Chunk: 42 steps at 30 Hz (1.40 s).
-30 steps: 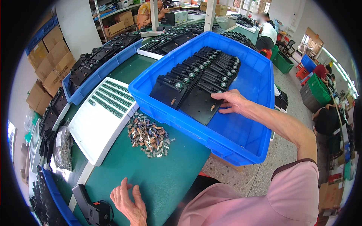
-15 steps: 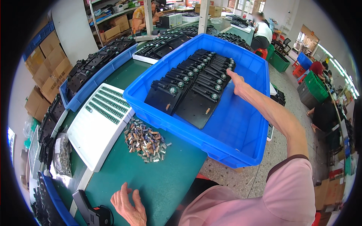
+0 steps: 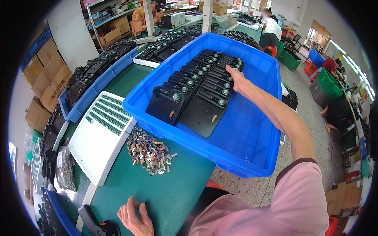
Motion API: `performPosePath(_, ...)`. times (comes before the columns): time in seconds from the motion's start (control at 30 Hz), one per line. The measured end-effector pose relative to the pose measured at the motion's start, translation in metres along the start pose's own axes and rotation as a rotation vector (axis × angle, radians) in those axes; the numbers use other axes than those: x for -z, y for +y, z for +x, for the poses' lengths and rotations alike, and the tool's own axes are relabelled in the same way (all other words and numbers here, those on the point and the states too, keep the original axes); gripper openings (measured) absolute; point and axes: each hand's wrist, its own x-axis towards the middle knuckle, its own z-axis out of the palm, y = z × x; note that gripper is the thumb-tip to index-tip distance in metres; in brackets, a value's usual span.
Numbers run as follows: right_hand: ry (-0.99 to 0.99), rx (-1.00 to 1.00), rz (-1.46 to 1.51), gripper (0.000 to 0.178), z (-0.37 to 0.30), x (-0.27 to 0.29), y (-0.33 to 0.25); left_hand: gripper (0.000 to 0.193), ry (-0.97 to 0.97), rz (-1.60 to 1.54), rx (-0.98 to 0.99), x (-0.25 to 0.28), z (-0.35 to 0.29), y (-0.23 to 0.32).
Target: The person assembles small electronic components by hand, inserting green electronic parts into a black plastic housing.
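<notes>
A large blue plastic bin point(image 3: 252, 147) stands tilted across the right of the green table. Inside it, two overlapping rows of black plates point(image 3: 199, 120) carry black cylinders and round greenish discs. My right hand point(image 3: 236, 78) reaches into the bin at the upper end of the right-hand row. Its fingers are close together against the cylinders there, and their tips are partly hidden. My left hand point(image 3: 136, 217) rests low over the table's front, with thumb and fingers apart and nothing in it. A heap of small metal-and-brown switch-like parts point(image 3: 149, 152) lies between that hand and the bin.
A white foam tray point(image 3: 92, 147) with rows of small round green parts is left of the heap. A black device point(image 3: 96, 223) sits beside my left hand. Another blue bin point(image 3: 100, 84) holds more black plates. A clear bag point(image 3: 65, 169) lies far left. People work farther back.
My right hand has shifted left, farther over the right-hand row of plates. The whole view has turned slightly. My left hand stays in much the same place, still with fingers apart.
</notes>
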Motion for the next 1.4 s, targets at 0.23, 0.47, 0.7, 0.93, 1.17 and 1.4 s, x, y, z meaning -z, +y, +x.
performPosePath(0.23,0.033,0.105,-0.025,0.064,-0.001,0.007,-0.002,0.033,0.025,-0.002,-0.01,0.003,0.001,-0.001)
performPosePath(0.47,0.006,0.926,-0.662,0.062,-0.132,-0.001,-0.019,0.032,0.015,-0.021,-0.036,0.002,0.002,-0.001)
performPosePath(0.7,-0.601,1.424,-0.918,0.076,-0.226,-0.048,0.035,0.028,0.04,0.018,-0.037,0.011,-0.001,0.016)
performPosePath(0.93,-0.912,1.218,-1.141,0.093,-0.214,-0.045,0.031,0.043,-0.022,-0.179,-0.018,0.007,-0.012,-0.001)
performPosePath(1.17,-0.819,1.427,-1.026,0.092,-0.215,-0.049,0.047,0.046,-0.056,-0.663,0.288,0.011,-0.014,-0.012)
performPosePath(1.4,-0.797,1.48,-1.107,0.096,-0.216,-0.045,0.048,0.042,-0.041,-0.004,0.017,0.027,-0.004,0.016)
